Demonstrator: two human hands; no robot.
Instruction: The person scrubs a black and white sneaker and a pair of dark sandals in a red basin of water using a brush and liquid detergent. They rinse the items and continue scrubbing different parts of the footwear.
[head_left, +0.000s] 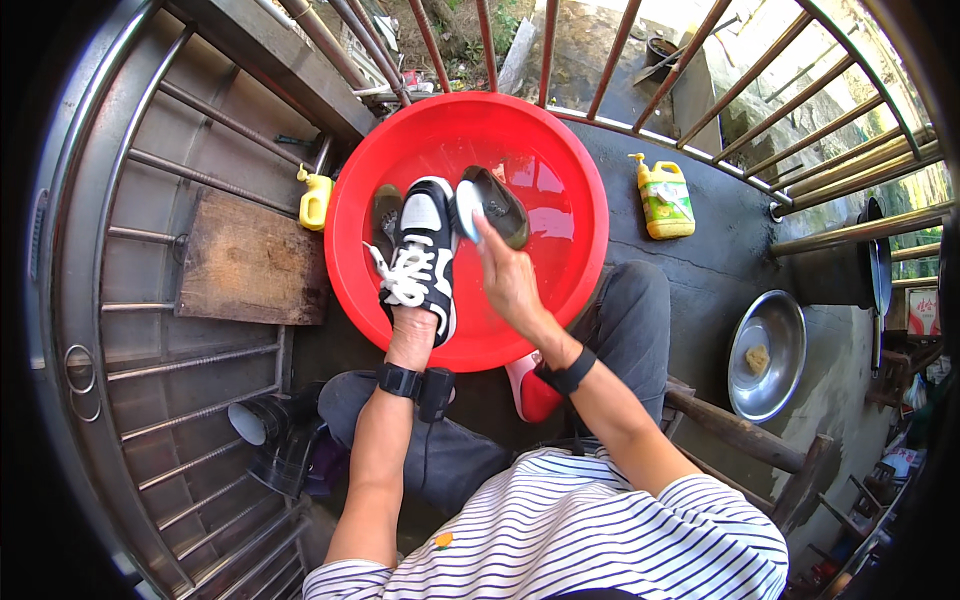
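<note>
A red plastic basin (341, 277) with water stands before me. My left hand (412, 319) is mostly hidden inside the opening of a black and white lace-up sneaker (422, 214), which it holds up over the basin, sole down. My right hand (506, 274) grips a white and light-blue scrub brush (468, 210) at the sneaker's right side, near the toe; the brush is slightly blurred. Two dark shoes lie in the basin: one (501, 210) to the right of the brush, the other (386, 217) partly hidden behind the sneaker.
A yellow pump bottle (316, 201) stands left of the basin, a yellow detergent jug (666, 201) to the right. A metal bowl (784, 375) holds a sponge (757, 359). Metal railings (615, 60) curve around; a wooden board (251, 259) leans at left. A wooden chair (739, 431) is at lower right.
</note>
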